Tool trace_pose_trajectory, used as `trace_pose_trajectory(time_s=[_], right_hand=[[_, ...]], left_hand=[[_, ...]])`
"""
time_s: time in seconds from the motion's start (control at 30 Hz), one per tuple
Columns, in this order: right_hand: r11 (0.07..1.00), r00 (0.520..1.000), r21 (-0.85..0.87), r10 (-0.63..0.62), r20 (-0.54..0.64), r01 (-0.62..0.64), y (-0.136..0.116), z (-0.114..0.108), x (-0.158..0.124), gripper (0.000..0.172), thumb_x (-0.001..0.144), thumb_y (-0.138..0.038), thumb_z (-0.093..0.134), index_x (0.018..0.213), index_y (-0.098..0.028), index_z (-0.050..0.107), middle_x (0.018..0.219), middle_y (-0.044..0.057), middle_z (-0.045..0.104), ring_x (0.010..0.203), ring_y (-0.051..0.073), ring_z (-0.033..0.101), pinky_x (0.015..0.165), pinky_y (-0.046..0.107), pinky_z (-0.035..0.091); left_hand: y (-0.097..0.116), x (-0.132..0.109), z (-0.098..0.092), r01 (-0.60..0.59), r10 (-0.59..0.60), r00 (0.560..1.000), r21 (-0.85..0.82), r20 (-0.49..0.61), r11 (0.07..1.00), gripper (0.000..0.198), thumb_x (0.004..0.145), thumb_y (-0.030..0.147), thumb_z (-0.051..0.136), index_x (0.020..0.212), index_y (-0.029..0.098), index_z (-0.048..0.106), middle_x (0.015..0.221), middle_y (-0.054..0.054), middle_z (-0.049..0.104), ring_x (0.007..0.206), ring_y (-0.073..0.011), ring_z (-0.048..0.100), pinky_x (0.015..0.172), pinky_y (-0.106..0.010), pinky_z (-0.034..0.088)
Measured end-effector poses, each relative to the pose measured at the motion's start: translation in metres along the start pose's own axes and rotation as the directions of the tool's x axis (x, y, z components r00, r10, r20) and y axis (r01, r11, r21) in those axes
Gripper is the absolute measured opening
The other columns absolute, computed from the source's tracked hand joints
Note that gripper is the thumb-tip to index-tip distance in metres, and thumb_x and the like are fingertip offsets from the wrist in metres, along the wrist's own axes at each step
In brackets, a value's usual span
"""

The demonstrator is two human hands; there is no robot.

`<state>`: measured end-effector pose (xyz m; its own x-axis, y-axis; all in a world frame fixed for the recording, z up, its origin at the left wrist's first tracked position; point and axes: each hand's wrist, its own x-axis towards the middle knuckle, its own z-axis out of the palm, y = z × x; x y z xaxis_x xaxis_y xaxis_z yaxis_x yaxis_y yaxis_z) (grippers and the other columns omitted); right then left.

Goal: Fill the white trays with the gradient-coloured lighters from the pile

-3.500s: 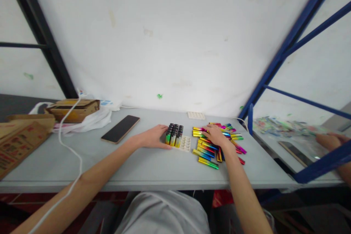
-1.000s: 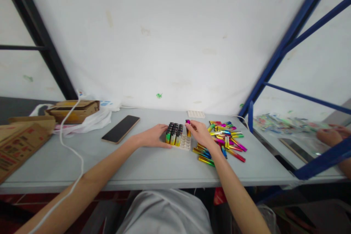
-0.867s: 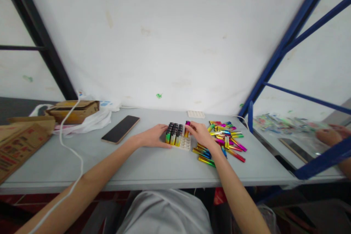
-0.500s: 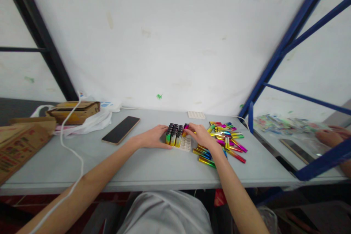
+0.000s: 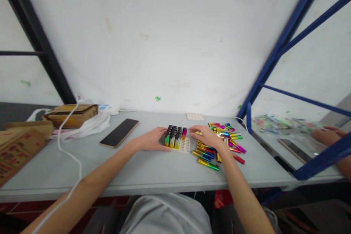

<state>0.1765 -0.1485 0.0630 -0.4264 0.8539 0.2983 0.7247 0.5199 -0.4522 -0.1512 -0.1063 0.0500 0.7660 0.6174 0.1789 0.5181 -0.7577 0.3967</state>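
Note:
A white tray with round holes (image 5: 186, 146) lies mid-table, and several lighters (image 5: 173, 136) stand in its left part, black tops up. A pink-and-yellow lighter (image 5: 184, 132) stands at the right end of the back row. My left hand (image 5: 151, 140) lies flat on the table, open, with its fingertips against the tray's left side. My right hand (image 5: 206, 137) hovers low over a loose pile of rainbow-coloured lighters (image 5: 222, 143) just right of the tray, fingers stretched out and holding nothing I can see.
A dark phone (image 5: 119, 132) lies left of the tray, with cardboard boxes (image 5: 70, 114), a plastic bag (image 5: 87, 127) and a white cable (image 5: 71, 156) beyond. A second white tray (image 5: 195, 116) sits by the wall. Behind a blue frame (image 5: 267, 69), another person's hand (image 5: 326, 135) works.
My right hand carried a pink-and-yellow lighter from the pile to the tray, stood it in the back row, let go and drew back over the pile. My left hand stayed put.

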Motion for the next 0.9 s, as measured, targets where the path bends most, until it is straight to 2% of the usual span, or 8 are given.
trace_pose_trajectory(time_s=[0.1, 0.17, 0.27, 0.37, 0.47, 0.67, 0.77, 0.9], right_hand=[[0.983, 0.987, -0.118, 0.128, -0.097, -0.14, 0.02, -0.009, -0.008, 0.025, 0.1, -0.026, 0.067, 0.119, -0.017, 0.079, 0.128, 0.015, 0.078, 0.121, 0.03, 0.072, 0.112, 0.045, 0.049], [0.968, 0.982, -0.175, 0.164, -0.092, -0.178, 0.029, -0.009, -0.009, 0.025, 0.096, -0.026, 0.071, 0.118, -0.017, 0.08, 0.127, 0.016, 0.078, 0.121, 0.031, 0.071, 0.111, 0.045, 0.05], [0.963, 0.987, -0.215, 0.156, -0.033, -0.16, 0.034, -0.002, -0.008, 0.019, 0.095, -0.026, 0.072, 0.109, -0.018, 0.083, 0.114, 0.014, 0.082, 0.107, 0.03, 0.075, 0.101, 0.04, 0.053], [0.961, 0.986, -0.221, 0.159, -0.04, -0.164, 0.035, 0.003, -0.005, 0.019, 0.095, -0.029, 0.073, 0.107, -0.017, 0.082, 0.107, 0.013, 0.081, 0.098, 0.027, 0.074, 0.094, 0.037, 0.054], [0.959, 0.98, -0.204, 0.181, -0.085, -0.194, 0.037, 0.004, -0.005, 0.022, 0.093, -0.027, 0.076, 0.111, -0.016, 0.08, 0.108, 0.013, 0.08, 0.1, 0.026, 0.073, 0.095, 0.036, 0.053], [0.961, 0.981, -0.205, 0.171, -0.091, -0.187, 0.04, 0.003, -0.005, 0.018, 0.092, -0.025, 0.076, 0.107, -0.017, 0.081, 0.107, 0.013, 0.081, 0.1, 0.027, 0.073, 0.096, 0.036, 0.053], [0.965, 0.986, -0.21, 0.137, -0.099, -0.156, 0.038, 0.005, -0.004, 0.015, 0.095, -0.027, 0.071, 0.102, -0.02, 0.083, 0.103, 0.012, 0.082, 0.096, 0.028, 0.074, 0.092, 0.036, 0.053], [0.965, 0.988, -0.218, 0.136, -0.071, -0.148, 0.032, 0.004, -0.003, 0.024, 0.103, -0.029, 0.062, 0.093, -0.021, 0.083, 0.097, 0.011, 0.083, 0.091, 0.028, 0.076, 0.086, 0.034, 0.051]], left_hand=[[-0.001, 0.0, 0.001, 0.026, -0.026, 1.0, 0.007, 0.01, 1.0, 0.091, 0.08, 0.075, 0.079, 0.146, 0.016, 0.058, 0.153, -0.02, 0.06, 0.141, -0.0407, 0.057, 0.123, -0.049, 0.042], [-0.001, 0.0, 0.001, 0.038, -0.039, 0.999, 0.012, 0.019, 0.999, 0.093, 0.079, 0.075, 0.079, 0.147, 0.015, 0.058, 0.155, -0.021, 0.059, 0.143, -0.0411, 0.056, 0.124, -0.05, 0.042], [-0.002, 0.0, 0.001, 0.04, -0.04, 0.999, 0.018, 0.02, 0.999, 0.092, 0.08, 0.076, 0.078, 0.146, 0.015, 0.058, 0.155, -0.021, 0.059, 0.143, -0.0405, 0.056, 0.124, -0.05, 0.041], [-0.002, 0.0, 0.001, 0.042, -0.043, 0.999, 0.023, 0.024, 0.999, 0.093, 0.08, 0.078, 0.076, 0.146, 0.015, 0.058, 0.155, -0.02, 0.059, 0.143, -0.0404, 0.055, 0.125, -0.049, 0.041], [-0.002, 0.001, 0.001, 0.049, -0.049, 0.998, 0.025, 0.031, 0.999, 0.095, 0.079, 0.08, 0.076, 0.146, 0.015, 0.058, 0.156, -0.02, 0.058, 0.143, -0.0406, 0.055, 0.124, -0.049, 0.041], [-0.004, 0.0, 0.002, 0.05, -0.05, 0.999, 0.022, 0.007, 0.998, 0.097, 0.077, 0.083, 0.075, 0.146, 0.017, 0.059, 0.154, -0.019, 0.06, 0.142, -0.0411, 0.056, 0.123, -0.049, 0.043], [-0.004, 0.0, 0.001, 0.052, -0.052, 0.999, 0.023, 0.01, 0.998, 0.097, 0.077, 0.083, 0.075, 0.147, 0.017, 0.059, 0.155, -0.019, 0.059, 0.143, -0.0406, 0.056, 0.123, -0.049, 0.042], [-0.004, 0.0, 0.0, 0.037, -0.037, 0.999, 0.023, 0.015, 0.999, 0.095, 0.079, 0.08, 0.076, 0.147, 0.017, 0.058, 0.154, -0.021, 0.059, 0.142, -0.0409, 0.056, 0.123, -0.051, 0.043]])
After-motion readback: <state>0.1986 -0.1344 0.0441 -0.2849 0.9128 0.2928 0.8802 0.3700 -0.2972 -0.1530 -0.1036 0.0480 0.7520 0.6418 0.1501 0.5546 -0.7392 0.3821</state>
